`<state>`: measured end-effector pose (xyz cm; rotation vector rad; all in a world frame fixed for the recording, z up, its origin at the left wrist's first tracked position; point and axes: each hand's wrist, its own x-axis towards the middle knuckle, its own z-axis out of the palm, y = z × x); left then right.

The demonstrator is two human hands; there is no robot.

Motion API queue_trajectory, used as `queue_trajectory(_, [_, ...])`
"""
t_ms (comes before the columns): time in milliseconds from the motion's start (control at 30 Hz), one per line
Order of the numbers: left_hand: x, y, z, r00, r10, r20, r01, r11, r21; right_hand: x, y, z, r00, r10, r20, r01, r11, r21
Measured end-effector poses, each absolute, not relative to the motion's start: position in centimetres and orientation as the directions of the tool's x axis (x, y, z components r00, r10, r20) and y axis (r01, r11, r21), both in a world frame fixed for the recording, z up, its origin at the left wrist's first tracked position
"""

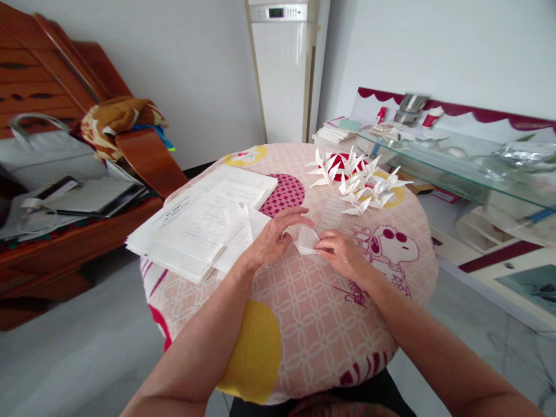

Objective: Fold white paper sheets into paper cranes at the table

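A small folded piece of white paper (307,238) lies on the round table's patterned pink cloth (304,301), between my two hands. My left hand (273,236) rests beside it with fingers curled over its left edge. My right hand (341,252) pinches the paper's right corner with thumb and fingers pressed together. Behind the hands, several finished white paper cranes (358,182) stand in a cluster at the far side of the table.
A stack of printed white sheets (202,220) covers the table's left part. A wooden bench (69,231) with bags and papers stands left. A glass shelf (456,162) with clutter runs along the right, a white cabinet unit (282,75) behind.
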<state>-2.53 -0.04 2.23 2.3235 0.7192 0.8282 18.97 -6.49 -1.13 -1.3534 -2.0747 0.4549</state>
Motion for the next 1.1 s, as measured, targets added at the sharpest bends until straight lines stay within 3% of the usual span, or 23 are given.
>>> queue_trajectory(100, [-2.8, -0.5, 2.9, 0.779, 0.541, 0.318, 0.295, -0.763, 0.575, 18.9, -6.5, -1.1, -0.280, 0.912, 0.299, 0.719, 0.405, -0.564])
queue_trajectory(233, [-2.6, -0.5, 2.4, 0.773, 0.577, 0.265, 0.394, -0.763, 0.513, 18.7, -6.6, -0.8, -0.271, 0.920, 0.282, 0.735, 0.387, -0.557])
queue_trajectory(600, [-2.3, 0.6, 1.0, 0.735, 0.655, 0.177, 0.472, -0.681, 0.560, 18.6, -6.4, -0.7, -0.206, 0.942, 0.265, 0.708, 0.330, -0.625])
queue_trajectory(1100, [-2.2, 1.0, 0.2, 0.692, 0.659, 0.295, 0.429, -0.704, 0.566, 18.2, -6.4, -1.0, -0.188, 0.937, 0.294, 0.787, 0.323, -0.526])
